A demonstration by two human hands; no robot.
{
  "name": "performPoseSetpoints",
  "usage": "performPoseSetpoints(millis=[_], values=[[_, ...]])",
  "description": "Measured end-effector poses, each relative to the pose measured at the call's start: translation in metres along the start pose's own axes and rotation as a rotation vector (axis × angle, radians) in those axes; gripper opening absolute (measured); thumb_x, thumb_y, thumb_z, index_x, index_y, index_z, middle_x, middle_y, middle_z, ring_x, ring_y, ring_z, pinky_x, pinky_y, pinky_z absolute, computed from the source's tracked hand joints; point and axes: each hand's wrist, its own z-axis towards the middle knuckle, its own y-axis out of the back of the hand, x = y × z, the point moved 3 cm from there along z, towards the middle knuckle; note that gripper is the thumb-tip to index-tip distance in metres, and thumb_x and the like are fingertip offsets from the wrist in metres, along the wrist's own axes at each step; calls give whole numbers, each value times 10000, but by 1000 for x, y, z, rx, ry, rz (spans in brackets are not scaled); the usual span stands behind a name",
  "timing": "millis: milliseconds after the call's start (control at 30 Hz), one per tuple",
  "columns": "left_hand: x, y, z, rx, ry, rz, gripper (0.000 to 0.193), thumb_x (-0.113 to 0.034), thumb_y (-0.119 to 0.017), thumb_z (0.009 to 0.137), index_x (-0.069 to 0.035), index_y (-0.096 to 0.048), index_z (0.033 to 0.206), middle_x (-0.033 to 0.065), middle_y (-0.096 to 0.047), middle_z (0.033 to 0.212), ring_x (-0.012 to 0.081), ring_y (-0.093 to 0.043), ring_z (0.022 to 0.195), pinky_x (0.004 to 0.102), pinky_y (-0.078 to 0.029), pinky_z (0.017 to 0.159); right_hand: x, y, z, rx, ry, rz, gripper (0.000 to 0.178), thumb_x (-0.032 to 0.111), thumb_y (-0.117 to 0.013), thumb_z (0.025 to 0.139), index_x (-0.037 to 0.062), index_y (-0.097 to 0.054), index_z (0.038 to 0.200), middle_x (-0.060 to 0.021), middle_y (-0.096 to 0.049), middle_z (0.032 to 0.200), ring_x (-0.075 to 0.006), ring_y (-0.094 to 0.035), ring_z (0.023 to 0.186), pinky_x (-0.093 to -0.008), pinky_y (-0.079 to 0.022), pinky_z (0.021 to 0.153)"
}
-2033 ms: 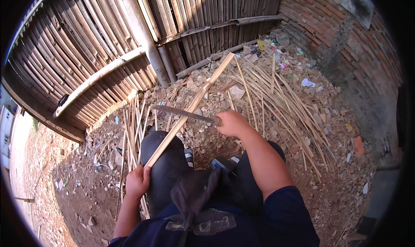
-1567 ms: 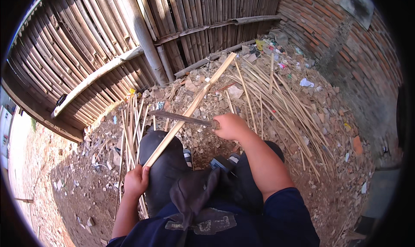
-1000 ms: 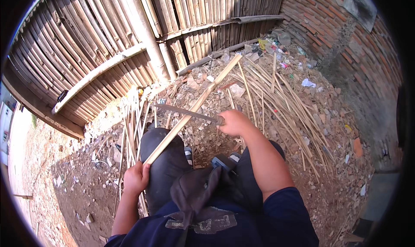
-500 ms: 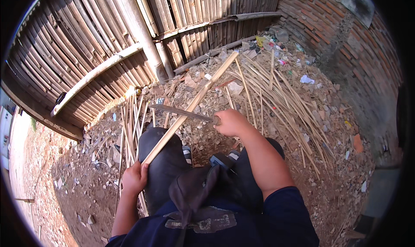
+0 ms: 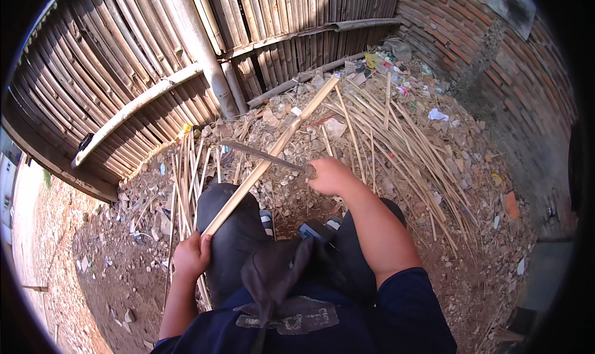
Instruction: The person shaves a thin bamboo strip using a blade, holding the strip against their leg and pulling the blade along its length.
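Note:
My left hand [image 5: 191, 255] grips the lower end of a long, flat bamboo strip [image 5: 240, 193] beside my left knee. From there the pale strip slants up and away to the right, passing over the knee. In my closed right hand [image 5: 333, 177] is the handle of a large knife [image 5: 286, 163] with a long dark blade. The blade lies across the strip near its middle, its tip pointing left and slightly away. Whether the edge bites into the bamboo I cannot tell.
Many split bamboo strips [image 5: 412, 159] lie heaped on the rubble at right, and a smaller bundle [image 5: 184, 174] lies by my left knee. A bamboo wall [image 5: 142, 50] with a thick post [image 5: 201, 47] stands ahead and left; a brick wall [image 5: 458, 28] rises at right.
The knife has turned a little, its tip now slightly farther away and to the right. Both hands keep their grip, and the bamboo strip has stayed nearly in place.

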Motion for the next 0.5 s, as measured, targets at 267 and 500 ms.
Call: performPoseSetpoints(millis=[267, 500], values=[[-4, 2, 0, -3, 13, -13, 409, -358, -594, 993, -52, -511, 734, 206, -579, 587, 440, -604, 562, 531, -466, 535, -28, 0, 23, -41, 40, -16, 374, 300, -747, 798, 83, -726, 1102, -192, -720, 1061, -378, -680, 1022, -462, -540, 899], [-6, 2, 2, -13, -5, -3, 408, -358, -593, 994, -50, -514, 739, 202, -579, 586, 440, -603, 562, 533, -464, 531, -27, 2, 15, -76, -48, 88, 386, 297, -738, 814, 81, -713, 1134, -198, -718, 1079, -376, -680, 1036, -453, -539, 908]])
